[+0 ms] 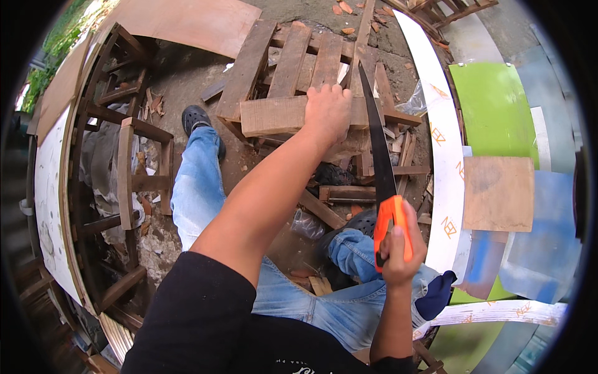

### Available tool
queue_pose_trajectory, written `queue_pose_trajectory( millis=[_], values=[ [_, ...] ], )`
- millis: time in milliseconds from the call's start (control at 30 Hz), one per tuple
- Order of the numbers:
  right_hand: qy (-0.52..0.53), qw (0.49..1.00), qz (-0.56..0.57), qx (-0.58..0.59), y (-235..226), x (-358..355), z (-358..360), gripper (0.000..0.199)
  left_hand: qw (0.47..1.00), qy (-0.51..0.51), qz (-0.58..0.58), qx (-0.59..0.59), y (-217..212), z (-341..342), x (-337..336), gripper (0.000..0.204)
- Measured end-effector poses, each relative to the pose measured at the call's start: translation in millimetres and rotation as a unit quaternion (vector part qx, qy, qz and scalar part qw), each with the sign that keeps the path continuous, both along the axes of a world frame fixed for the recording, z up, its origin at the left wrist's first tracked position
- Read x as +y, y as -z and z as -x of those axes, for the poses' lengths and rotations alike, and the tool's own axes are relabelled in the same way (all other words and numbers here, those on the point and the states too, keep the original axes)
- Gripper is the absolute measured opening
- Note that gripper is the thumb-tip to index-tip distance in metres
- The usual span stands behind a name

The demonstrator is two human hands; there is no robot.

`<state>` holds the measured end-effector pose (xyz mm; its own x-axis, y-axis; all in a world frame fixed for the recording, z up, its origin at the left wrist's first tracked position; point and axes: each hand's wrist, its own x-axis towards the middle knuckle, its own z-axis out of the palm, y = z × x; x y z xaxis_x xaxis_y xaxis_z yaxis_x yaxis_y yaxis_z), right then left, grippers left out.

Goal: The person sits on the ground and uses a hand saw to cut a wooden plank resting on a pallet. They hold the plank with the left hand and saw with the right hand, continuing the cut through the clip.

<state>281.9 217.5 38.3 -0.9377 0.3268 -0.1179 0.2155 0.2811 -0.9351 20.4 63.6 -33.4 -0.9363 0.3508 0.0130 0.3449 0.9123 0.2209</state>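
1. Steadying the slatted worktop (248, 71) comes first.
2. Handsaw (380, 156) next: right hand (403, 254), fingers wrapped around its handle; long, even strokes should serve (blade contact unclear).
3. Board (271, 115) across the worktop's near end: left hand (328, 113), fingers gripping it, ideally clear.

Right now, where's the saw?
In the head view, the saw is right of centre, its orange handle in the right hand, its blade beside the wooden board.

Green foliage (73, 31) shows at ten o'clock, a tan plywood sheet (180, 25) at eleven, a bright green panel (495, 109) at two, a square brown board (498, 194) at three, a clear plastic container (307, 224) toward six and a wooden frame (125, 174) at nine.
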Motion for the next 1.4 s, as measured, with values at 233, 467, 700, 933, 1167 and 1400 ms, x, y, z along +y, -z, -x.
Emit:
queue_pose_trajectory(
  millis=[233, 467, 700, 933, 1167, 1400],
  values=[
    [0.000, 0.998, -0.050, 0.034, -29.6, -5.8, -40.3, 0.052, 0.999, 0.012, 0.002, 0.035, 9.7, -0.3, 3.2, 0.047],
    [-0.033, 0.996, -0.057, 0.059, 12.6, 8.0, 88.7, 0.040, 1.000, 0.008, 0.002, 0.018, 4.0, -0.8, 1.6, 0.046],
    [0.008, 0.999, -0.044, 0.018, -9.9, -3.7, -22.0, 0.050, 1.000, 0.001, 0.000, 0.014, 2.1, 0.6, 2.6, 0.045],
    [-0.041, 0.996, -0.045, 0.063, -29.6, -2.3, -7.7, 0.048, 0.999, 0.006, -0.007, 0.042, 11.9, 2.5, 1.6, 0.044],
    [-0.021, 0.999, -0.033, 0.036, 8.0, 2.6, 105.3, 0.042, 1.000, 0.012, 0.001, 0.011, 2.5, 1.0, 1.6, 0.043],
    [0.019, 1.000, -0.011, 0.009, -24.6, -7.1, -30.9, 0.049, 1.000, 0.009, -0.008, 0.028, 10.0, 1.0, 5.2, 0.040]
  ],
)
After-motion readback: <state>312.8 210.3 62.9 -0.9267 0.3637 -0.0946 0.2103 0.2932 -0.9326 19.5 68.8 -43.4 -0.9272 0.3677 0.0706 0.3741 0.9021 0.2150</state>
